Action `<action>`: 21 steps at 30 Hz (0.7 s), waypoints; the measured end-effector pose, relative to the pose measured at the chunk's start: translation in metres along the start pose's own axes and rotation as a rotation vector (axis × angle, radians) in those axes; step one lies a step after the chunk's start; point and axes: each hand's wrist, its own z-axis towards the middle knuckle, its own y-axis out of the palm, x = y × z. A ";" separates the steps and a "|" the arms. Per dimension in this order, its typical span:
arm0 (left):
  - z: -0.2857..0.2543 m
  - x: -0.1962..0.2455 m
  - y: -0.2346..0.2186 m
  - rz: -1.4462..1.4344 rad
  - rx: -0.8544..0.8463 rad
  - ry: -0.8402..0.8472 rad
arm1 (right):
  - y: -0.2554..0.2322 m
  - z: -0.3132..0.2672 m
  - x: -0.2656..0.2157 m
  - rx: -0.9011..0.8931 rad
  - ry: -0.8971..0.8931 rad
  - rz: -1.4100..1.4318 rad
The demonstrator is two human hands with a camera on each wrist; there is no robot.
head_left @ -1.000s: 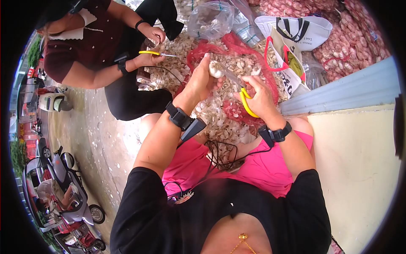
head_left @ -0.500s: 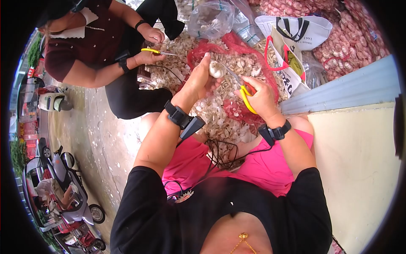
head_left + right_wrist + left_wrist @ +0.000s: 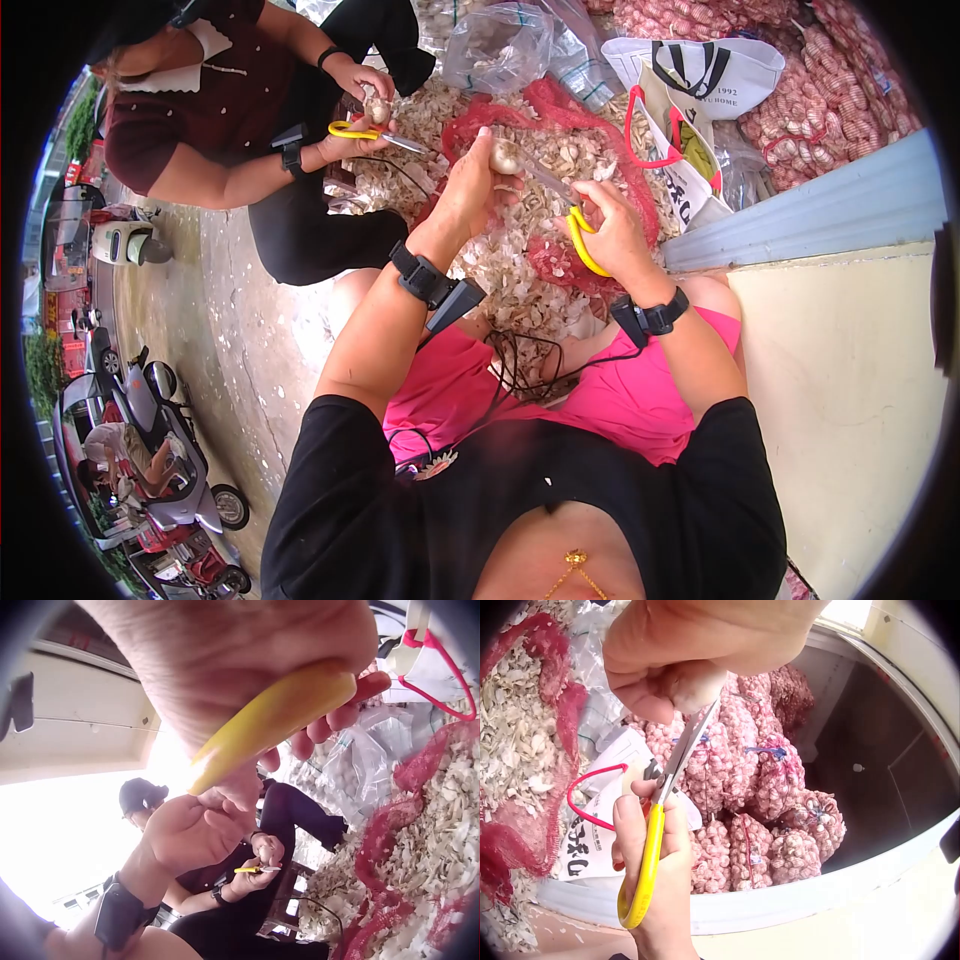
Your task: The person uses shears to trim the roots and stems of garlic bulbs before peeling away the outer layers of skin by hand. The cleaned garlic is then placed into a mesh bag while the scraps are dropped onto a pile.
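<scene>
The left hand pinches a garlic bulb above scattered garlic skins, while the right hand, to its right, grips yellow-handled scissors, blades directed at the bulb.

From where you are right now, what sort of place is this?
Probably a street-side garlic stall or shopfront: mesh sacks of garlic are piled near a heap of dry skins, and a scooter stands on the paved ground to one side.
</scene>
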 end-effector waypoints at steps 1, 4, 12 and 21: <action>0.001 -0.001 0.000 0.000 0.000 0.000 | 0.000 0.000 0.000 0.006 -0.012 -0.020; 0.003 -0.004 0.000 0.047 -0.010 0.004 | -0.002 0.000 -0.001 0.017 -0.026 -0.059; 0.003 -0.012 0.006 0.022 0.017 0.113 | 0.003 0.000 0.003 -0.015 0.030 0.051; 0.005 -0.017 0.008 -0.072 0.016 0.123 | 0.002 -0.002 -0.002 0.068 -0.101 -0.146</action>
